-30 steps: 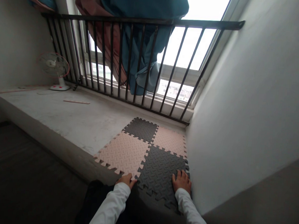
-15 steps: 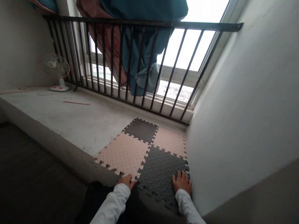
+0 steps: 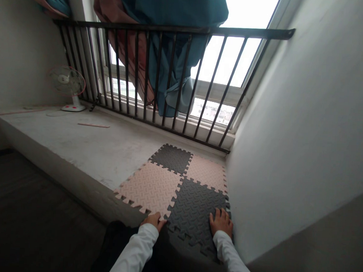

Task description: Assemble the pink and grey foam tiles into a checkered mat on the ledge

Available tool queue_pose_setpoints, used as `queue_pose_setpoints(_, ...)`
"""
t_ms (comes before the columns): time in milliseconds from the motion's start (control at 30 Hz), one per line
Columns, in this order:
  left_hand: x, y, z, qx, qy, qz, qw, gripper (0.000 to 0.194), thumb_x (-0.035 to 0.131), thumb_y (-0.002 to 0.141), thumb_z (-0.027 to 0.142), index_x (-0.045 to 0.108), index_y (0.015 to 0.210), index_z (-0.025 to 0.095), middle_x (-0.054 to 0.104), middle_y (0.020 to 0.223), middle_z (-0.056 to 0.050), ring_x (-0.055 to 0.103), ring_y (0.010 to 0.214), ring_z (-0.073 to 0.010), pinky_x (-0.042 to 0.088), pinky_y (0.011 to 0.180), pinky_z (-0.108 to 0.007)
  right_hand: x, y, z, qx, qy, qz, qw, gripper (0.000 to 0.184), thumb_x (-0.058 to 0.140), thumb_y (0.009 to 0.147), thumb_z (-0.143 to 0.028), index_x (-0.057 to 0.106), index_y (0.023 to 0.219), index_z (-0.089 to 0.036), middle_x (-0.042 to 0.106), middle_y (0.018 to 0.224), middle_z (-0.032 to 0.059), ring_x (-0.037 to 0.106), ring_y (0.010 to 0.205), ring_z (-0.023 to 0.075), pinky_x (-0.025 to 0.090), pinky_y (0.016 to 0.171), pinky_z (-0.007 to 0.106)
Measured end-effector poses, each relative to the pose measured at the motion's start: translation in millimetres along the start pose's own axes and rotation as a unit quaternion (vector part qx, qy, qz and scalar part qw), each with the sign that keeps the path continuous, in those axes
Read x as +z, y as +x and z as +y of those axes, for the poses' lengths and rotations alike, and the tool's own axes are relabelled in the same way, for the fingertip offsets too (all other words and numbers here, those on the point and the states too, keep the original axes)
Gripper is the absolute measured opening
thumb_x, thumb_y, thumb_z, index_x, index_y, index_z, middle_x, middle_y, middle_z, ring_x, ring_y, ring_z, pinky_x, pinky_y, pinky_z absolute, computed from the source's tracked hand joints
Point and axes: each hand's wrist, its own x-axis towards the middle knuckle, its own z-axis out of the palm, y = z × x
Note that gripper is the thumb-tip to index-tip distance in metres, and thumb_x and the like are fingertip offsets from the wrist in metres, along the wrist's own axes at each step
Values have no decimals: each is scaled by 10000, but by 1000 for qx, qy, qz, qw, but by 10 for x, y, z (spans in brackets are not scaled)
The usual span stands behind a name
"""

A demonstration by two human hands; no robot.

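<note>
My left hand (image 3: pixel 154 220) is closed on the front edge of the near pink foam mat tile (image 3: pixel 151 185), at its corner beside the dark one. Lying flat with fingers spread, my right hand (image 3: pixel 221 222) rests on the right side of the near dark grey foam mat tile (image 3: pixel 197 210), close to the wall. Behind these lie a second dark grey tile (image 3: pixel 172 158) and a second pink tile (image 3: pixel 206 172). Jigsaw edges join the tiles in a checkered block, and the front ones reach the ledge's edge.
The tiles lie on a concrete ledge (image 3: pixel 101 148) that drops to a dark floor (image 3: pixel 37 209). A black railing (image 3: pixel 175 29) runs before the window, with a blue and pink curtain (image 3: pixel 172 9) behind it. A fan (image 3: pixel 70 85) and a thin strip (image 3: pixel 93 125) sit left. A white wall (image 3: pixel 300 138) bounds the right.
Both hands keep their places on the tiles. The whole view shifts very slightly downward in the picture; nothing else visibly moves.
</note>
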Motion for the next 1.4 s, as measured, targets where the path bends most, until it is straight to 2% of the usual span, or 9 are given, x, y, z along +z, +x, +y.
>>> queue_pose_setpoints(467,11,3,-5,0,3,8,1000,286,428,736,461,552,844,227,636,879,-39,564,818,-166,377,645,-248,41,6,-1,-2,-1,14,1000,428,370,773,-387,481,1138,-194,419,1242,95,346,1129,213,266,880,349)
queue_pose_setpoints(667,16,11,-28,11,-16,43,999,272,419,742,450,555,792,220,637,804,-24,554,742,-133,344,600,-218,46,2,4,-4,-5,21,1000,423,365,770,-388,488,1129,-201,432,1234,85,358,1121,211,273,875,348)
queue_pose_setpoints(933,-2,23,-28,34,-85,101,991,235,464,706,396,546,639,187,575,594,11,499,595,-92,314,551,-187,67,6,4,1,-5,24,1000,423,365,769,-395,488,1130,-211,435,1235,70,360,1121,203,276,877,344)
queue_pose_setpoints(1200,-45,-5,-10,35,-117,111,986,214,473,684,358,509,574,178,509,521,35,452,539,-73,306,544,-178,53,13,6,3,2,4,1000,427,366,775,-398,470,1145,-211,414,1251,72,337,1138,203,266,888,351)
queue_pose_setpoints(1400,-33,-3,-9,37,-116,117,986,215,472,683,357,497,563,180,496,512,41,442,534,-73,296,534,-182,48,4,5,2,3,13,1000,421,366,776,-390,473,1142,-209,415,1249,76,337,1139,205,263,888,352)
